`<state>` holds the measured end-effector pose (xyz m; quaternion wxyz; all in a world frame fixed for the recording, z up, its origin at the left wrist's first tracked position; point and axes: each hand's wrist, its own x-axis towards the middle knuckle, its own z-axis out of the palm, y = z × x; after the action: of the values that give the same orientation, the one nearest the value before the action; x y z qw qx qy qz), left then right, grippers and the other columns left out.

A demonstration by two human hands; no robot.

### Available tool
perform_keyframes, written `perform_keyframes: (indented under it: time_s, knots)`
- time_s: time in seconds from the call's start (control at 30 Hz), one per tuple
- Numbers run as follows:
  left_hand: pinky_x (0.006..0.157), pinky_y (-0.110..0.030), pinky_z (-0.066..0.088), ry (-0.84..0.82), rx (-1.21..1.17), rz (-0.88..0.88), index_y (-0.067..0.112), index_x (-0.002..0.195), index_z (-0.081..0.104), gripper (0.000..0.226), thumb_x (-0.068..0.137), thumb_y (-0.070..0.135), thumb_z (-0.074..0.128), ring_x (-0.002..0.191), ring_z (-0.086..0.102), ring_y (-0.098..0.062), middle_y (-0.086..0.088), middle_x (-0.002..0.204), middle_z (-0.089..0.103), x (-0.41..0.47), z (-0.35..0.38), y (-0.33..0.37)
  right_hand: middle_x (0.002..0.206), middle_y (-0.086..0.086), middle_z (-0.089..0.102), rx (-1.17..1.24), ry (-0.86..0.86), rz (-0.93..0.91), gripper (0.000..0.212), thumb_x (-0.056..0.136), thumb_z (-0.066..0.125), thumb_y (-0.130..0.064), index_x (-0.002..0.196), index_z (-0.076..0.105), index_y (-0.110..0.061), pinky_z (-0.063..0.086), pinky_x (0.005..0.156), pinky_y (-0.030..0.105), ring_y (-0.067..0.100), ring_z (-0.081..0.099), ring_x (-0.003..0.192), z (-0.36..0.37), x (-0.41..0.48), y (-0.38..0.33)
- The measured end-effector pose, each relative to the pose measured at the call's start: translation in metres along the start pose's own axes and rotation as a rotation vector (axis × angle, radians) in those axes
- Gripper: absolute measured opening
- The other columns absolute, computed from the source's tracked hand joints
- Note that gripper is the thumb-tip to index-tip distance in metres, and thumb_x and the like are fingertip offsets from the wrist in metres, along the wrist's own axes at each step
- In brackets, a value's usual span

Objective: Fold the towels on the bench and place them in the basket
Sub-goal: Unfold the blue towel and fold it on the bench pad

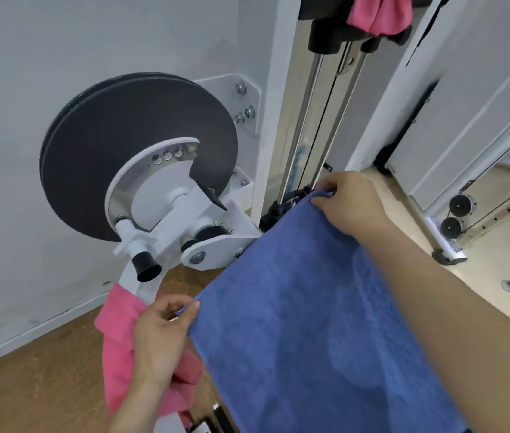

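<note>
Blue towel [310, 323] between pinching hands [352, 201]

Two bare forearms enter from the lower edge — no sleeves, no gloves visible on either. The left hand [161, 331] shows short, plain nails and no ring on the fingers in view. The right hand [352, 201] is likewise unadorned — its wrist carries no watch or band, the forearm bare to the frame's edge.
</note>
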<state>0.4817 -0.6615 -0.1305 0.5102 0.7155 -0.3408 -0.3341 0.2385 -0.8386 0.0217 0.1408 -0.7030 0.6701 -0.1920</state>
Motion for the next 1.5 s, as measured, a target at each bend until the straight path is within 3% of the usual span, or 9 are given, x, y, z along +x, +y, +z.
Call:
perform_keyframes:
  time_s: [0.3, 0.5, 0.73, 0.97, 1.03, 1.17, 1.23, 1.4, 1.5]
  knots:
    - [0.07, -0.028, 0.052, -0.114, 0.007, 0.016, 0.025, 0.076, 0.072, 0.014, 0.083, 0.013, 0.075, 0.077, 0.068, -0.016, 0.003, 0.077, 0.073, -0.002, -0.013, 0.01, 0.082, 0.001, 0.064, -0.02, -0.014, -0.083, 0.016, 0.084, 0.061, -0.011, 0.092, 0.073, -0.016, 0.042, 0.067, 0.026, 0.023, 0.06, 0.084, -0.011, -0.007, -0.004]
    - [0.063, -0.02, 0.053, -0.17, -0.136, 0.008, 0.027, 0.074, 0.072, 0.02, 0.078, 0.008, 0.077, 0.064, 0.067, -0.006, 0.001, 0.071, 0.074, -0.02, -0.048, 0.04, 0.083, 0.011, 0.066, 0.518, -0.128, 0.024, 0.018, 0.09, 0.059, -0.001, 0.085, 0.071, -0.014, 0.059, 0.062, 0.022, 0.012, 0.064, 0.062, -0.076, -0.075, 0.001]
    - [0.065, -0.009, 0.05, -0.173, -0.138, 0.21, 0.035, 0.08, 0.077, 0.027, 0.083, 0.008, 0.073, 0.069, 0.065, 0.002, 0.009, 0.079, 0.075, -0.061, -0.076, 0.097, 0.067, 0.018, 0.065, 0.59, -0.143, -0.007, 0.022, 0.093, 0.056, -0.002, 0.085, 0.073, -0.015, 0.048, 0.048, 0.017, 0.019, 0.055, 0.046, -0.156, -0.209, 0.019]
    - [0.068, -0.008, 0.047, -0.086, -0.125, 0.468, 0.033, 0.078, 0.068, 0.025, 0.094, 0.015, 0.061, 0.072, 0.059, 0.002, 0.015, 0.074, 0.067, -0.122, -0.077, 0.166, 0.057, 0.005, 0.062, 1.153, -0.125, 0.069, 0.037, 0.089, 0.046, 0.012, 0.077, 0.072, -0.012, 0.032, 0.032, 0.015, 0.013, 0.037, 0.032, -0.188, -0.332, 0.036]
    - [0.062, -0.013, 0.052, -0.101, -0.119, 0.521, 0.035, 0.075, 0.07, 0.027, 0.093, 0.016, 0.062, 0.066, 0.06, 0.004, 0.017, 0.07, 0.068, -0.141, -0.085, 0.189, 0.06, 0.004, 0.063, 1.235, -0.112, 0.072, 0.041, 0.088, 0.043, 0.013, 0.075, 0.073, -0.012, 0.031, 0.031, 0.015, 0.013, 0.034, 0.032, -0.194, -0.359, 0.042]
    - [0.044, -0.05, 0.056, -0.107, -0.048, 0.573, 0.032, 0.077, 0.072, 0.014, 0.087, 0.023, 0.069, 0.052, 0.055, -0.007, 0.012, 0.063, 0.066, -0.177, -0.091, 0.228, 0.062, 0.001, 0.061, 1.379, -0.022, 0.138, 0.045, 0.084, 0.041, 0.015, 0.067, 0.072, -0.014, 0.032, 0.032, 0.015, 0.008, 0.037, 0.037, -0.201, -0.4, 0.06]
    - [0.039, -0.056, 0.053, -0.1, 0.009, 0.59, 0.029, 0.078, 0.072, 0.003, 0.08, 0.028, 0.073, 0.047, 0.052, -0.004, 0.012, 0.063, 0.065, -0.185, -0.082, 0.239, 0.064, 0.001, 0.061, 1.37, 0.011, 0.18, 0.043, 0.085, 0.043, 0.013, 0.066, 0.072, -0.013, 0.035, 0.034, 0.017, 0.008, 0.04, 0.04, -0.2, -0.416, 0.073]
    - [0.06, -0.022, 0.048, -0.164, 0.325, 0.657, 0.028, 0.069, 0.07, 0.011, 0.074, 0.033, 0.078, 0.063, 0.061, 0.001, 0.015, 0.068, 0.068, -0.174, -0.023, 0.234, 0.061, -0.002, 0.057, 0.964, 0.065, 0.352, 0.041, 0.08, 0.044, 0.009, 0.07, 0.075, -0.017, 0.051, 0.051, 0.022, 0.009, 0.052, 0.051, -0.167, -0.432, 0.11]
    - [0.064, -0.022, 0.047, -0.236, 0.476, 0.654, 0.031, 0.066, 0.066, 0.015, 0.076, 0.034, 0.078, 0.068, 0.062, -0.004, 0.014, 0.069, 0.067, -0.153, 0.027, 0.214, 0.063, 0.003, 0.066, 0.797, 0.156, 0.479, 0.041, 0.078, 0.047, 0.004, 0.065, 0.075, -0.023, 0.061, 0.065, 0.032, 0.018, 0.065, 0.063, -0.142, -0.417, 0.124]
